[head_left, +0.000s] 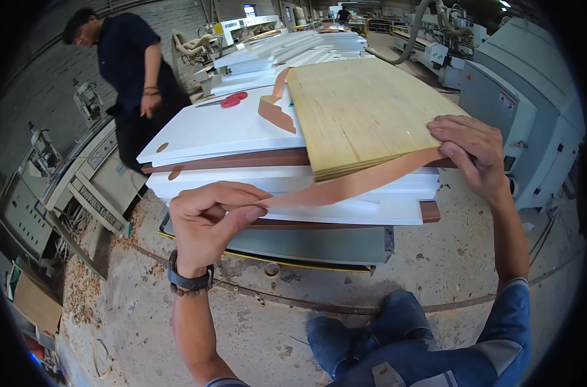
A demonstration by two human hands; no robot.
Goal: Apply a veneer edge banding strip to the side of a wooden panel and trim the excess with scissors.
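A light-brown strip of edge banding (pixel 345 186) stretches between my two hands along the front edge of a plywood board (pixel 371 109). My left hand (pixel 212 216) pinches one end of the strip between thumb and fingers, left of the board and a little below it. At the board's near right corner, my right hand (pixel 471 151) grips the other end, its fingers lying over the board's top and its thumb at the edge. The board rests on a stack of white panels (pixel 229 132). Another length of brown strip (pixel 277 116) curls at the board's far left side.
Red-handled scissors (pixel 234 100) lie on the white panels at the left. A person (pixel 129 71) stands beyond them, next to a machine (pixel 93 174). More white panels (pixel 300 51) are stacked behind. A large grey machine cabinet (pixel 519 109) stands at the right. Wood chips litter the floor at left.
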